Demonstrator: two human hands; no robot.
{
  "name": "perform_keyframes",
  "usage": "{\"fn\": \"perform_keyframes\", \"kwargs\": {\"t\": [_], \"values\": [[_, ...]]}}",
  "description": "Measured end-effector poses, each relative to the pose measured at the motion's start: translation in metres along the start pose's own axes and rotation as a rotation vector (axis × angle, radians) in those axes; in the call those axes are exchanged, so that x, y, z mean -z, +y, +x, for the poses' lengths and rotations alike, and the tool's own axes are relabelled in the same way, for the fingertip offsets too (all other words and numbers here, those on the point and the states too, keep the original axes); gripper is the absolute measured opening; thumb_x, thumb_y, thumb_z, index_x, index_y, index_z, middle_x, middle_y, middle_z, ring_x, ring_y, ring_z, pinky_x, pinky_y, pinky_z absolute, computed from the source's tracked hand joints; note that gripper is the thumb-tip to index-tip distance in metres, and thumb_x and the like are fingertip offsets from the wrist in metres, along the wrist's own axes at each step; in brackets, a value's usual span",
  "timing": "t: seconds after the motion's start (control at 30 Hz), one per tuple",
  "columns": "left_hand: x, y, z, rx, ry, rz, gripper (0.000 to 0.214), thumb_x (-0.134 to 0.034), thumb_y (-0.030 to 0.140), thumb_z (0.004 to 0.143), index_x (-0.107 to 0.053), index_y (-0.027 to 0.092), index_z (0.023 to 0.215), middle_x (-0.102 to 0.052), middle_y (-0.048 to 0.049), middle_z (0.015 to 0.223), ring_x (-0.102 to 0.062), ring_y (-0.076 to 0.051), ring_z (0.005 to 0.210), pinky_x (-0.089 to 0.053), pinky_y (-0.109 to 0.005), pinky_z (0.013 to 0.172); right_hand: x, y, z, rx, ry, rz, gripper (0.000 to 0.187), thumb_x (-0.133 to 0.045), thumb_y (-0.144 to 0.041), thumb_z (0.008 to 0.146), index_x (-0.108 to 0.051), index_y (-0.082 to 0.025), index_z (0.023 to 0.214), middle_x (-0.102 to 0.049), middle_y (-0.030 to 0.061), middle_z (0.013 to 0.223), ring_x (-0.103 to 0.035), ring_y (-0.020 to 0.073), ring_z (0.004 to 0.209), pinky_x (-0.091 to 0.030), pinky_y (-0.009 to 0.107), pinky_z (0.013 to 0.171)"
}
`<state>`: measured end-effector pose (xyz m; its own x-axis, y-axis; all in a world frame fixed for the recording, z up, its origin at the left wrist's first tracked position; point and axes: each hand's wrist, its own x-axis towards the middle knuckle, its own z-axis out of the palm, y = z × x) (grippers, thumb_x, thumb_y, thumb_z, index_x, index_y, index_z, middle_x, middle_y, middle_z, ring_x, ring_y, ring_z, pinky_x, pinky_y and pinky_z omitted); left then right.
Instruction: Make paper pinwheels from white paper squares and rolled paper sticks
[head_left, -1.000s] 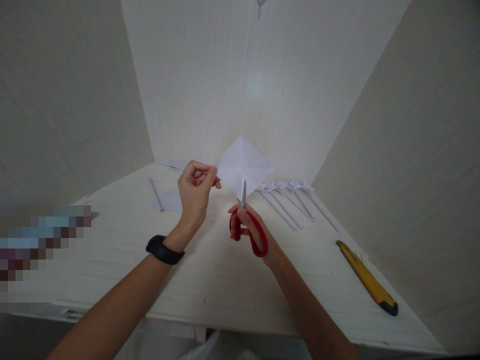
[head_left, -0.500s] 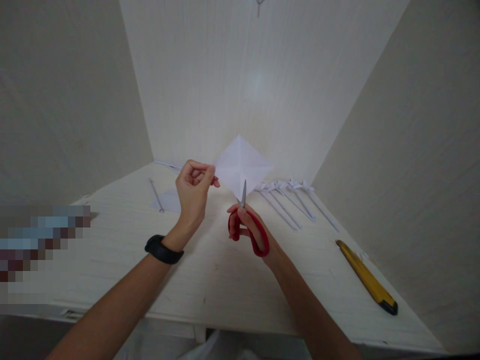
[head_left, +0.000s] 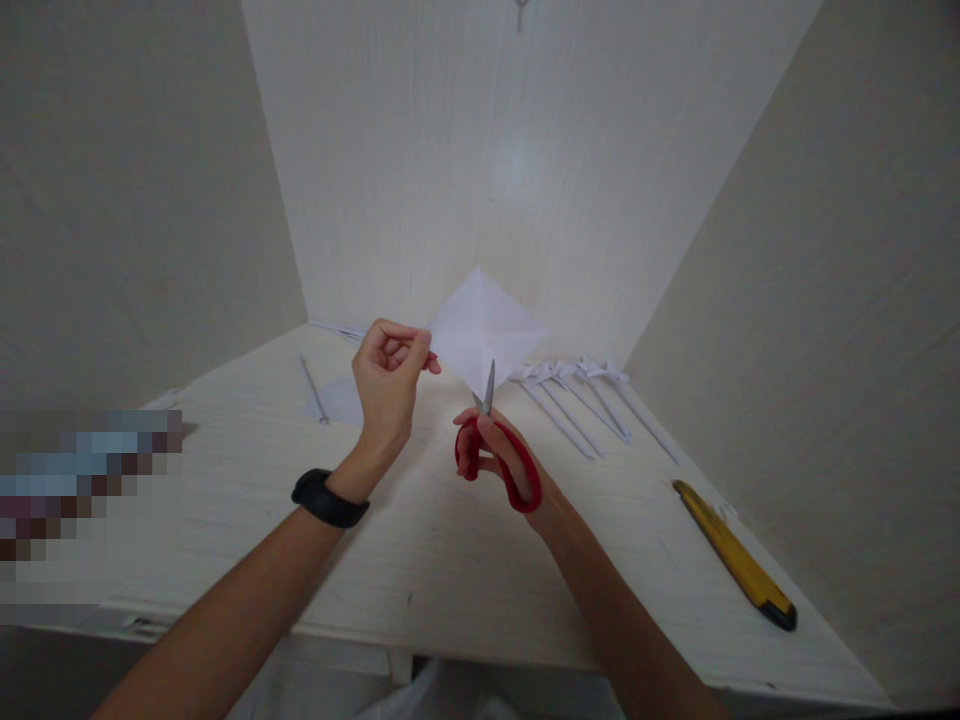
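Observation:
My left hand (head_left: 388, 385) pinches the left corner of a creased white paper square (head_left: 484, 328), held up like a diamond above the white table (head_left: 420, 540). A black band is on that wrist. My right hand (head_left: 501, 458) grips red-handled scissors (head_left: 495, 455) with fingers through the loops. The blades point up and meet the paper's bottom corner.
Several folded white paper stems (head_left: 581, 395) lie in a row behind my hands. A yellow utility knife (head_left: 735, 555) lies at the right near the wall. A thin rod (head_left: 313, 388) and a paper scrap (head_left: 339, 402) lie at the back left. Walls close in on three sides.
The scissor blades have opened slightly at the paper's bottom corner. Both hands and the paper stay almost where they were.

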<state>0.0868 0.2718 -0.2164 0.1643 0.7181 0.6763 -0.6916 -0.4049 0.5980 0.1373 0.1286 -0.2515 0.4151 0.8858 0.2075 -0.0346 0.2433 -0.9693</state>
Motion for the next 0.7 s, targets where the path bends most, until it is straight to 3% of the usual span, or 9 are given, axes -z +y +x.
{"fn": "perform_keyframes", "kwargs": {"t": [0.7], "values": [[0.0002,-0.0001,-0.0006,0.002,-0.006,-0.004,0.014,-0.069,0.016,0.072,-0.055,0.018,0.07,-0.059,0.0056,0.058,-0.055,-0.006,0.044,-0.045,-0.017,0.045,0.0017,0.0031,-0.0002,0.014,-0.01,-0.018,0.038,-0.047,-0.056,0.085,-0.052,-0.019,0.095,-0.052,-0.0019,0.068,-0.051,0.012,0.058,-0.038,0.028,0.055]]}}
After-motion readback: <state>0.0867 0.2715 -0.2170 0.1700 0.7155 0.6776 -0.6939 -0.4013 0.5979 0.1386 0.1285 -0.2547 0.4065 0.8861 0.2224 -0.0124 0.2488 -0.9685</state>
